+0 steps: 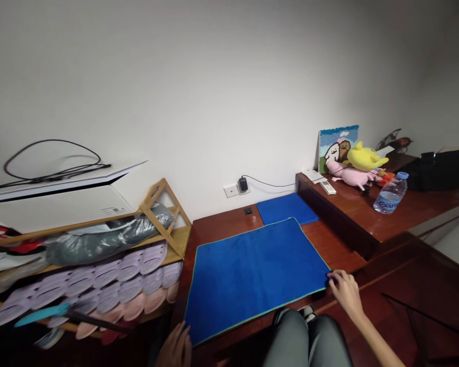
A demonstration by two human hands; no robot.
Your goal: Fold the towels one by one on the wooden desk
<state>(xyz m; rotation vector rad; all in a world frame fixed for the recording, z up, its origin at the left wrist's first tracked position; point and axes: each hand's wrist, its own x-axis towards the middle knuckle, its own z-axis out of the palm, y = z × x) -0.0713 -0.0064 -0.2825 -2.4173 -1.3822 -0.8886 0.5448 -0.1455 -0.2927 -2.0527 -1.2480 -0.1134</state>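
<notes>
A blue cloth [252,275] with a light green edge lies spread out flat on the reddish-brown wooden table [210,227]. Its near right corner is pinched between the thumb and fingers of my right hand [344,291]. My left hand [176,347] is by the near left corner, its fingers beside the cloth's edge; whether they grip it is hard to tell. Behind the spread cloth lies a second, folded blue cloth [288,208], partly covered by it.
On the raised surface at the right are a water bottle [392,194], plush toys [354,175], a remote [328,188], a picture [338,145] and a black bag [439,168]. A shoe rack [176,239] with slippers stands left. A charger [244,184] is plugged into the wall.
</notes>
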